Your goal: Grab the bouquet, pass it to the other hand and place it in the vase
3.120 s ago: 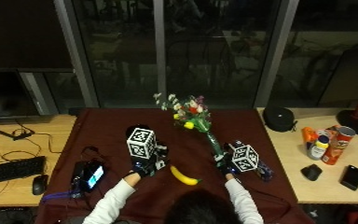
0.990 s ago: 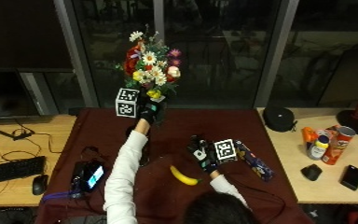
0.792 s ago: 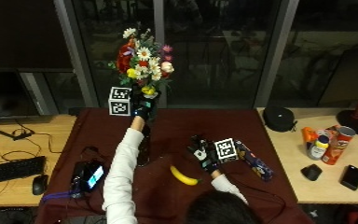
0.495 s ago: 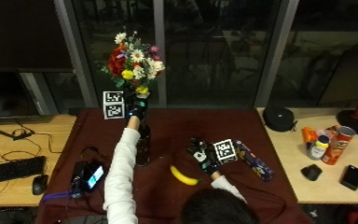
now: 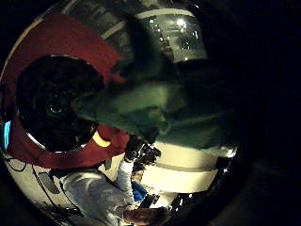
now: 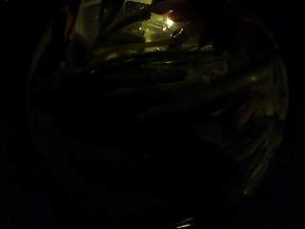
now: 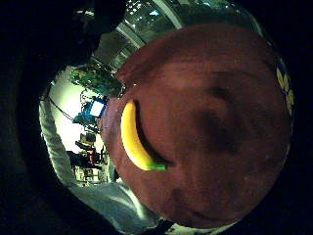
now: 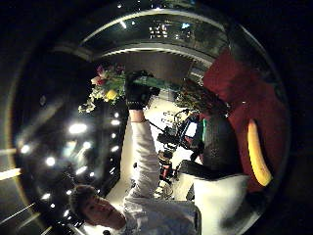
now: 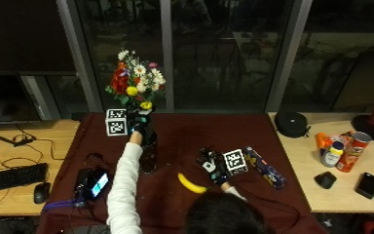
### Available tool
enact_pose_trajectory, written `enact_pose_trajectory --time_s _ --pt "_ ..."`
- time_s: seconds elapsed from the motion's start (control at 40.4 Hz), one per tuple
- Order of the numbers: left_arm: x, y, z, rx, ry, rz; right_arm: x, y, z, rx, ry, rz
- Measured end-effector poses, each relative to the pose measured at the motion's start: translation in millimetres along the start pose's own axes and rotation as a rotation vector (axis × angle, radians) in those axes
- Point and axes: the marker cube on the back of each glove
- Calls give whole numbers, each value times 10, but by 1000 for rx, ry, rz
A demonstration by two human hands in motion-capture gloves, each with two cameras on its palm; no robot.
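Bouquet [image 9: 135, 83] upright, gripped by its stems in left hand [image 9: 139, 123], raised over the table's [image 9: 174, 131] far left part, above a dark vase [image 9: 148, 157]. Right hand [image 9: 214, 165] rests near the table's middle, fingers loosely spread, holding nothing. Banana [image 9: 191, 184] lies just beside it, toward the near edge.

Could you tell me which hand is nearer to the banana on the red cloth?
The right hand. It rests on the cloth just beside the banana, while the left hand is at the table's far side, gripping the bouquet.
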Motion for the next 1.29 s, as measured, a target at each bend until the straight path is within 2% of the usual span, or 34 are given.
enact_pose_trajectory --time_s 0.074,0.198,0.297,0.421,0.545,0.644,0.817,0.916,1.015,1.139,1.288 --pt "-390 -28 -128 -93 -86 -29 64 20 20 -13 -3 12" --pt "-1146 60 -386 -226 -305 -126 209 40 14 -27 -11 20" --pt "-1442 103 -481 -225 -302 -126 323 56 -17 -29 -2 23" --pt "-1422 69 -566 -153 -322 -144 388 83 -34 -28 -6 47" --pt "-1363 78 -622 -185 -306 -150 528 40 -44 -21 18 32" --pt "-1321 140 -641 -237 -263 -116 203 191 -69 -18 59 92" --pt "-1377 142 -683 -247 -225 -123 -32 211 -56 -23 45 -38" --pt "-1337 240 -665 -252 -210 -117 104 171 -29 -44 10 -32" --pt "-1298 293 -656 -214 -180 -98 237 47 -8 -40 2 -165" --pt "-1297 279 -728 -166 -126 -88 173 71 17 -52 -8 23" --pt "-1248 283 -862 -138 -108 -77 -9 45 15 -40 68 13"
